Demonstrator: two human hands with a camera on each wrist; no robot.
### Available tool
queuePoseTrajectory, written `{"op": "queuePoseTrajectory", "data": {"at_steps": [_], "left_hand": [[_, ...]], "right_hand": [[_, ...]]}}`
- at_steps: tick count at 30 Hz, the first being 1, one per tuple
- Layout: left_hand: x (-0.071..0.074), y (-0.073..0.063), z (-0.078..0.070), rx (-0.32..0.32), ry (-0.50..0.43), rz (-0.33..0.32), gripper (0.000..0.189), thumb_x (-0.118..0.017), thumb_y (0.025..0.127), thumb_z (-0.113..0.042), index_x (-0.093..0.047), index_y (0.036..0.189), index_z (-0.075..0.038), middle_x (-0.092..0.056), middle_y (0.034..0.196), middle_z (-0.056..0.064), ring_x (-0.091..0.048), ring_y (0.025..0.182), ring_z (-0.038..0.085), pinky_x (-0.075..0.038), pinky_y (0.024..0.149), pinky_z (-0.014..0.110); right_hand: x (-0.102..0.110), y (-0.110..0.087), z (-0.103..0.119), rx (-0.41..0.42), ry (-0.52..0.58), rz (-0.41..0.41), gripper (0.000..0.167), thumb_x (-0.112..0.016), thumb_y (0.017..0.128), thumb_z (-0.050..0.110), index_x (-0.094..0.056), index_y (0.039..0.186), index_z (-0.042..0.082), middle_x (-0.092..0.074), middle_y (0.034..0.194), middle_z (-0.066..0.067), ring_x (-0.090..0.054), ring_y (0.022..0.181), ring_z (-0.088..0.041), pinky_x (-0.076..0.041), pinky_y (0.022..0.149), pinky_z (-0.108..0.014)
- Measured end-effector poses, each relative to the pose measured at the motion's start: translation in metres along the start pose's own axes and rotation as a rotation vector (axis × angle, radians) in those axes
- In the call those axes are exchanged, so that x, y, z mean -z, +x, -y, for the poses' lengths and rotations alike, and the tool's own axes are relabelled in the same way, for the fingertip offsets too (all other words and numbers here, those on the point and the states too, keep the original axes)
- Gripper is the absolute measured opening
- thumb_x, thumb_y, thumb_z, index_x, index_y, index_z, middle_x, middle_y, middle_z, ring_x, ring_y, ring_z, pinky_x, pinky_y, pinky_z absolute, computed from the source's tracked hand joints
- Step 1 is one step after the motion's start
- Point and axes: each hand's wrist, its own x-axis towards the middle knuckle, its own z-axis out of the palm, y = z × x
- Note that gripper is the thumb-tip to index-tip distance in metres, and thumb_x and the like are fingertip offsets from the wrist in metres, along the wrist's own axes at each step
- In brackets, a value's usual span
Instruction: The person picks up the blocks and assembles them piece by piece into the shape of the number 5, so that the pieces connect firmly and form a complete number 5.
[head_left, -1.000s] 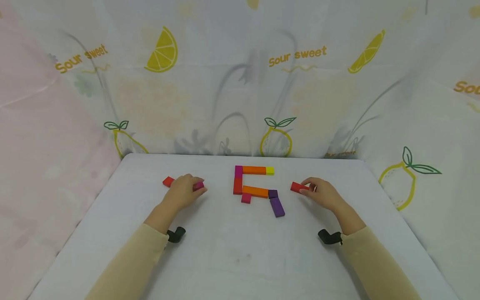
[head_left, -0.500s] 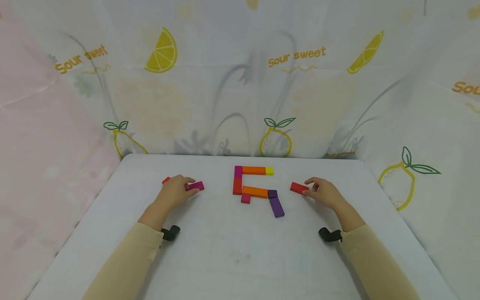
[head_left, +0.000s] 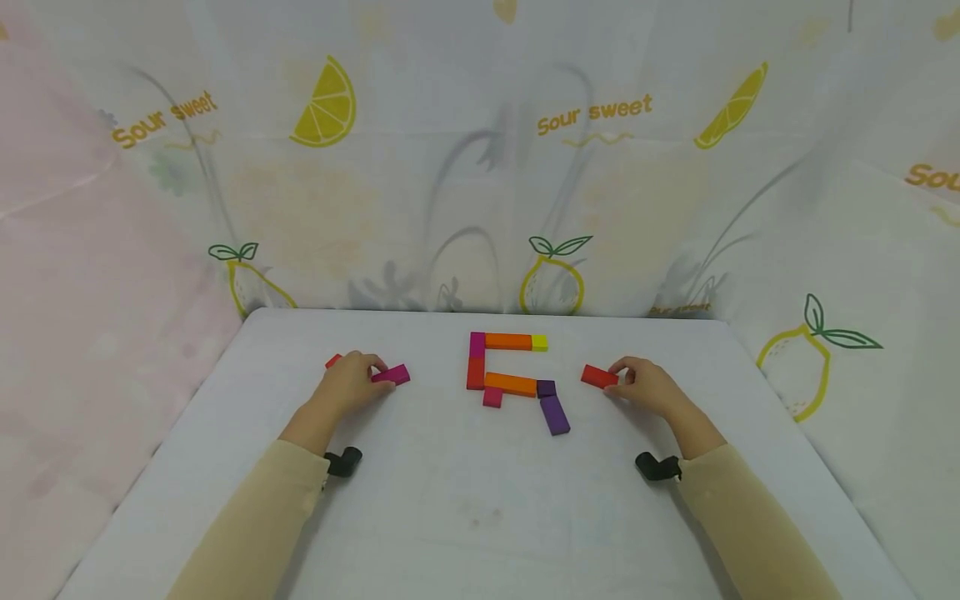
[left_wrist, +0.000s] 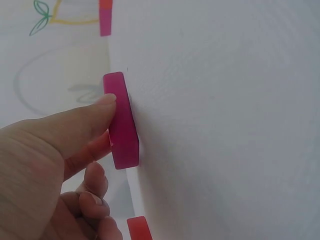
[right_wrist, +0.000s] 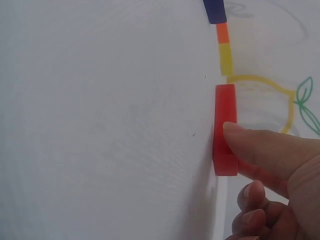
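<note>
Left hand (head_left: 343,387): fingers pinch magenta block (left_wrist: 124,132), well left of block outline (head_left: 510,384) on bench (head_left: 480,500). Right hand (head_left: 651,390): fingers pinch red block (right_wrist: 225,107), right of outline. Best: light pinch at near ends, blocks level, outline unbumped.

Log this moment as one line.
left hand: pinches magenta block | right hand: pinches red block | between hands: yellow block against orange block, on table
</note>
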Motion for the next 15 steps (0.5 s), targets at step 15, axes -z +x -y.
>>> {"op": "queuePoseTrajectory", "data": {"at_steps": [15], "left_hand": [[-0.0053,-0.002,-0.0008,0.061,-0.055,0.071,0.031,-0.078,0.086,-0.027,-0.067,0.103,-0.003,-0.058,0.086,0.008,-0.055,0.08,0.024,-0.048,0.071,0.037]], "right_hand": [[-0.004,0.0004,0.002,-0.076,-0.032,0.05,0.033,-0.08,0.084,0.024,-0.066,0.104,0.002,-0.051,0.08,-0.006,-0.048,0.074,-0.02,-0.039,0.063,-0.033]]}}
